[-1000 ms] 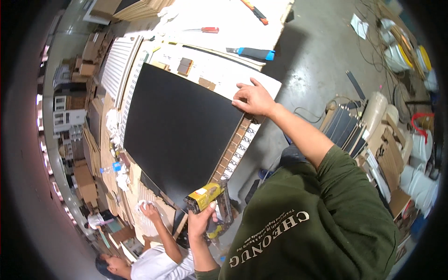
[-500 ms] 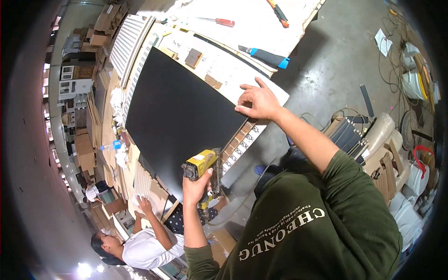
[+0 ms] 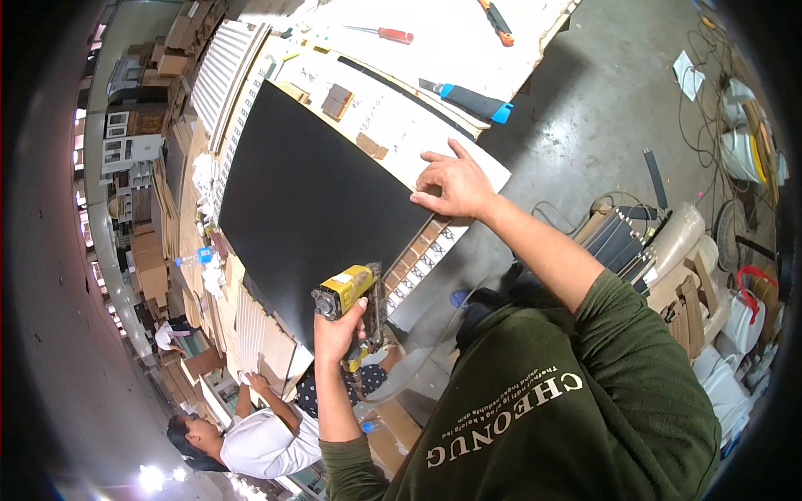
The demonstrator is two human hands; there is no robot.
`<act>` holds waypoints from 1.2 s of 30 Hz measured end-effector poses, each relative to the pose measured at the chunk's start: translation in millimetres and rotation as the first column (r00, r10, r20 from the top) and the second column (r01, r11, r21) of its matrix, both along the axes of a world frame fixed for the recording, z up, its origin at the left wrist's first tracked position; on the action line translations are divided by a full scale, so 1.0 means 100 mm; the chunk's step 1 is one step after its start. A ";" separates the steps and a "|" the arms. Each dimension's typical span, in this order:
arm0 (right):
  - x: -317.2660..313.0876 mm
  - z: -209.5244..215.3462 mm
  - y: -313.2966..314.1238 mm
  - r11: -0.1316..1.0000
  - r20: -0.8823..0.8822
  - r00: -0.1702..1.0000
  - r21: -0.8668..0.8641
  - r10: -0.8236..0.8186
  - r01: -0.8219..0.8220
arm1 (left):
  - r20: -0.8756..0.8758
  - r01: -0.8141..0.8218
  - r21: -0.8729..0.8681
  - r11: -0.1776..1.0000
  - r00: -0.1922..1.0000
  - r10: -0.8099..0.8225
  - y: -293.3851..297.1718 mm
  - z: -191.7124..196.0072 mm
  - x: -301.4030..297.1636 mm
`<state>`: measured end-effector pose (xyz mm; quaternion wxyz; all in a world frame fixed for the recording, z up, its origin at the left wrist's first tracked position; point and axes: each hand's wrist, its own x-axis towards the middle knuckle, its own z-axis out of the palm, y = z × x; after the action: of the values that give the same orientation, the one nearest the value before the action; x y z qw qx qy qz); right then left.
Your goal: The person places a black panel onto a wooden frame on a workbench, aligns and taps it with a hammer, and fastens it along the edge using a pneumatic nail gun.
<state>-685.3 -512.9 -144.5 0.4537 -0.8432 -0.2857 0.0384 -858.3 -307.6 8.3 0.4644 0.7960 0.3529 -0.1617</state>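
My left hand point(image 3: 336, 336) is wrapped round the grip of a yellow and black air nail gun point(image 3: 344, 288). The gun is held over the near corner of a large black panel point(image 3: 322, 188), its nose by the panel's near edge. Whether it touches the panel, I cannot tell. My right hand point(image 3: 455, 185) is open and empty, with fingers apart, and its fingertips rest at the panel's right corner. Below that edge shows a layered side point(image 3: 418, 263) with brown blocks and a white patterned strip.
Beyond the panel lie a blue-handled saw point(image 3: 468, 100), a red screwdriver point(image 3: 393, 35), an orange and black cutter point(image 3: 499, 23) and small brown blocks point(image 3: 337, 102). A co-worker in white point(image 3: 271, 442) sits at lower left. Bundled dark strips point(image 3: 614, 246) stand at right.
The nail gun and my left hand have shifted slightly left. My right hand keeps its place at the panel's corner. The co-worker's raised hand has lowered.
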 end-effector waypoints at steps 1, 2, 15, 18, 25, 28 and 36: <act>0.00 -0.01 0.00 1.000 0.005 1.000 0.006 -0.006 0.005 | -0.003 -0.003 -0.001 1.000 1.000 0.003 0.00 0.00 0.01; -0.01 -0.01 0.00 1.000 0.003 1.000 0.005 -0.006 0.006 | -0.005 -0.002 -0.003 1.000 1.000 0.002 0.01 0.00 0.00; 0.00 -0.04 0.02 1.000 0.021 1.000 0.005 -0.001 0.001 | -0.054 0.050 0.041 0.998 0.997 -0.048 0.02 0.02 0.04; 0.00 -0.03 0.02 1.000 0.024 1.000 0.006 -0.005 0.005 | -0.061 0.049 0.046 0.998 0.997 -0.046 0.04 0.01 0.03; 0.01 -0.04 0.02 1.000 0.020 1.000 0.005 -0.019 0.019 | -0.140 0.179 0.152 0.972 0.977 -0.158 0.03 0.05 0.10; 0.00 -0.04 0.04 1.000 0.025 1.000 0.018 -0.019 0.019 | -0.069 0.165 0.124 0.978 0.985 -0.157 -0.05 0.09 0.07; 0.00 -0.04 0.02 1.000 0.011 1.000 0.004 -0.019 0.019 | -0.042 0.130 0.047 0.990 0.991 -0.128 -0.12 0.05 0.16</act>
<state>-685.2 -510.8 -148.4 0.4541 -0.8453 -0.2802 0.0288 -842.1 -319.5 12.8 0.4260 0.8253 0.3134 -0.1979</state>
